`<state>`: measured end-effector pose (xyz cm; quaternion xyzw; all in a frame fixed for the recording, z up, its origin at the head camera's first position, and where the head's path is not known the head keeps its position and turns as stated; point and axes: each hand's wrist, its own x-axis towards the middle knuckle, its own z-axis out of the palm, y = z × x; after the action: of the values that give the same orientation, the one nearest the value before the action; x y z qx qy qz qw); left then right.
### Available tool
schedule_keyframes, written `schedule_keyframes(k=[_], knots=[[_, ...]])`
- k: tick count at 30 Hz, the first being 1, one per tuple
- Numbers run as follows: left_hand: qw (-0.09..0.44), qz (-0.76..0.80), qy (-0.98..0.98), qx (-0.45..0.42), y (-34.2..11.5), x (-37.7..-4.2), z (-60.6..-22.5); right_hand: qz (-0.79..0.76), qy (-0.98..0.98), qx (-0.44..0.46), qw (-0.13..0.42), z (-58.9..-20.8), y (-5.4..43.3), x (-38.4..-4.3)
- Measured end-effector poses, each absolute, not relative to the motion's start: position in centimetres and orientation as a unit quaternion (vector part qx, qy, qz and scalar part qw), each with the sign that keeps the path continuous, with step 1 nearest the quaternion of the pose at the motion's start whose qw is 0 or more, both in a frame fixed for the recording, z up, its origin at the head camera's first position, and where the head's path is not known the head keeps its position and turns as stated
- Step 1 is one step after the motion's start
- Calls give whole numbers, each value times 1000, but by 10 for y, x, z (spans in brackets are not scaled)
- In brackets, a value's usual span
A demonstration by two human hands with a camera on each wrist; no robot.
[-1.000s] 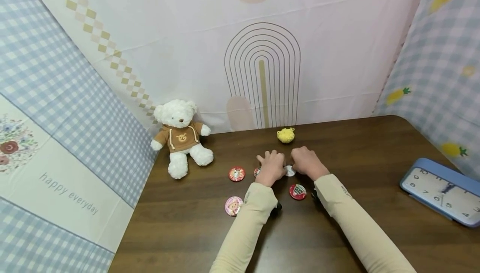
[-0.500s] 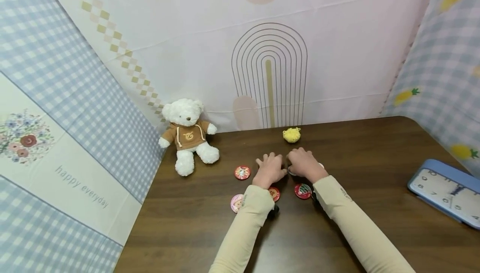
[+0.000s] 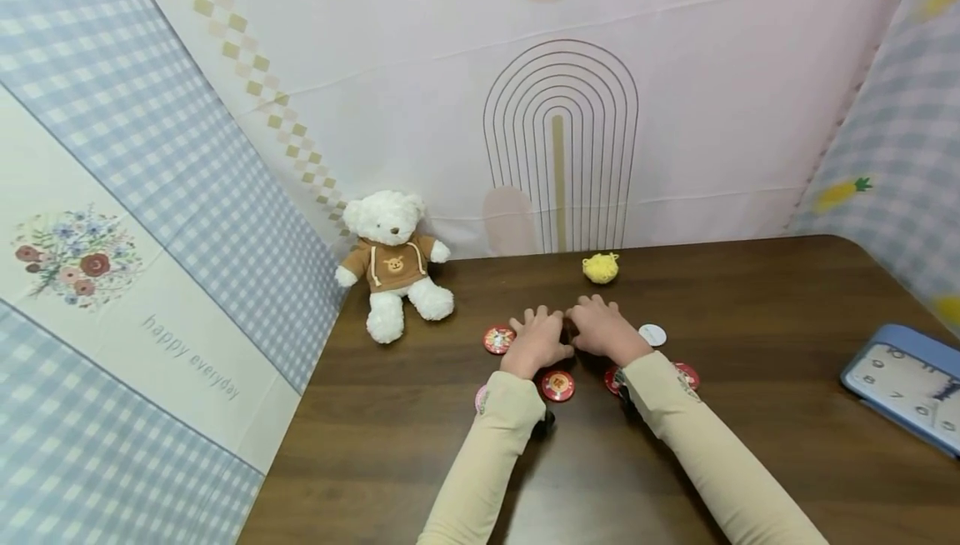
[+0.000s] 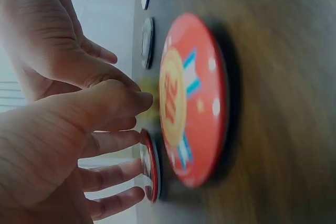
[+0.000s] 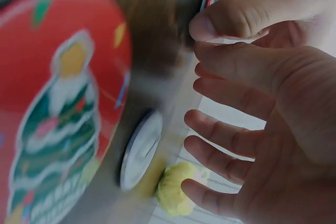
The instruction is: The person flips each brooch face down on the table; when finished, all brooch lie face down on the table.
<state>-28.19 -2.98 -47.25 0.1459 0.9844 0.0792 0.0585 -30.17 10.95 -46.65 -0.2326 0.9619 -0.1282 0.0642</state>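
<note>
In the head view my left hand [image 3: 534, 343] and right hand [image 3: 603, 330] sit side by side over the table, fingertips close together. The left wrist view shows my left hand [image 4: 100, 140] with fingers extended, its thumb by the other hand's fingers. A red button badge with a medal picture [image 4: 191, 103] lies near its wrist, and another red-rimmed badge [image 4: 150, 166] shows behind its fingers. In the right wrist view my right hand [image 5: 262, 108] has spread fingers holding nothing visible. Near it are a red Christmas-tree badge [image 5: 68, 103] and a silvery-white badge [image 5: 142, 150].
A white teddy bear [image 3: 393, 266] in a brown hoodie sits at the table's back left. A small yellow crocheted item [image 3: 600, 268] stands behind the hands. A pink badge [image 3: 482, 397] and a red badge [image 3: 686, 375] lie partly behind the sleeves. A blue clock-print case [image 3: 907, 378] lies right.
The head view has turned left, shifting the scene rightward. The medal badge came out from by the left hand toward its wrist. A white badge, earlier between the hands, now lies right of the right hand.
</note>
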Motion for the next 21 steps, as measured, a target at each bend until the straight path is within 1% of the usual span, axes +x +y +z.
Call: schedule_keyframes(k=[10,21], knots=[[58,64,989,116,-52,-280,-472,-139,954,-256,68,-467,91,-305],[59,66,989,118,-64,-271,-465,-127,956,-250,85,-460,82,-299]])
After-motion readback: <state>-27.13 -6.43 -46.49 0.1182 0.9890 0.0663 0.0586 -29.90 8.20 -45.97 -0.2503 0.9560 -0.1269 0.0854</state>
